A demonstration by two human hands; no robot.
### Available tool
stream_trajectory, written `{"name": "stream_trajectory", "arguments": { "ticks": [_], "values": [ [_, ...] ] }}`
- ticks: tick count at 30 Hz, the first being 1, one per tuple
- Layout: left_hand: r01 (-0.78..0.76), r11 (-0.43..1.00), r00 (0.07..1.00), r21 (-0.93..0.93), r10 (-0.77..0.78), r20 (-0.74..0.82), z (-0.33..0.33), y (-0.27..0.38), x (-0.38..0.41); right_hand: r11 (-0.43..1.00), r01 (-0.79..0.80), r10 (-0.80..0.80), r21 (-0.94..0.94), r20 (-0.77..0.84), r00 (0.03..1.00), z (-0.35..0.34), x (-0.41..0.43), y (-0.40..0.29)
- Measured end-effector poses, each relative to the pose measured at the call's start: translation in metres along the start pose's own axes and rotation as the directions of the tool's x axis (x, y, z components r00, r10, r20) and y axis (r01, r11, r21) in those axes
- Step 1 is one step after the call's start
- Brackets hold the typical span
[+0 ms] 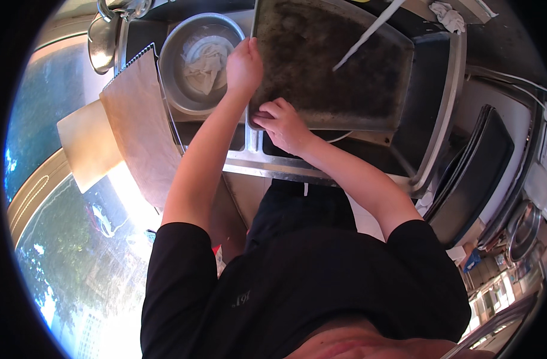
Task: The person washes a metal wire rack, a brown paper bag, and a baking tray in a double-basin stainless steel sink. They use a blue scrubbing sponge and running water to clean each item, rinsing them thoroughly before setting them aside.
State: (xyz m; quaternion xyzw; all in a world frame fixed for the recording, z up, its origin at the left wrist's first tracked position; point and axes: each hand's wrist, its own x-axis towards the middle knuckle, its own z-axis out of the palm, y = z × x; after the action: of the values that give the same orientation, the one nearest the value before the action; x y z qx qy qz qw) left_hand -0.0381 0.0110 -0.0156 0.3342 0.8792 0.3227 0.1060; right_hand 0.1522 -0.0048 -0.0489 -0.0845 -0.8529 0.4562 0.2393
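My left hand (245, 67) is closed around the left rim of a large, dark-stained metal baking tray (336, 85), which lies tilted over the right basin of a metal sink (273, 166). At the tray's near left corner is my right hand (280, 121), its fingers bent against the rim; whether it grips the rim or rubs it cannot be told. Left of the tray, a round metal bowl (170, 85) stands in the other basin with a wet, pale cloth (206, 67) in it. A stream of water or a white strip (367, 36) crosses above the tray.
Brown paper (136, 121) hangs over a wire rack at the left, beside a tan board (89, 143). Dark trays (475, 175) stand on edge at the right. A metal pan (101, 45) is at the upper left, a crumpled white cloth (448, 17) at the upper right.
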Motion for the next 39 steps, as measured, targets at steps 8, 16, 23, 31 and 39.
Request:
{"name": "stream_trajectory", "arguments": {
  "ticks": [8, 16, 23, 31, 39],
  "values": [
    [-0.008, 0.999, 1.0, 0.048, 0.007, 0.006, 0.003, -0.006, 0.0, 0.99, -0.139, 0.13, -0.035, -0.195, 0.972, -0.002, 0.029, -0.003],
    [-0.001, 0.998, 0.999, 0.06, -0.001, 0.033, 0.0, -0.001, -0.002, 0.862, -0.492, 0.507, -0.124, 0.148, 0.849, -0.095, -0.126, 0.063],
    [0.009, 0.999, 0.998, 0.035, -0.011, 0.066, -0.001, -0.001, -0.005, 0.09, -0.625, 0.94, -0.775, -0.14, 0.31, -0.177, -0.241, 0.153],
    [0.045, 0.999, 0.996, 0.006, -0.045, 0.072, -0.006, 0.014, -0.002, -0.109, -0.94, 0.802, -0.322, -0.588, 0.109, -0.154, -0.181, 0.22],
    [0.015, 0.997, 0.997, 0.073, -0.021, 0.081, -0.005, 0.009, -0.004, 0.342, -0.8, 0.554, -0.493, -0.582, 0.596, -0.212, -0.11, 0.297]
  ]
}}
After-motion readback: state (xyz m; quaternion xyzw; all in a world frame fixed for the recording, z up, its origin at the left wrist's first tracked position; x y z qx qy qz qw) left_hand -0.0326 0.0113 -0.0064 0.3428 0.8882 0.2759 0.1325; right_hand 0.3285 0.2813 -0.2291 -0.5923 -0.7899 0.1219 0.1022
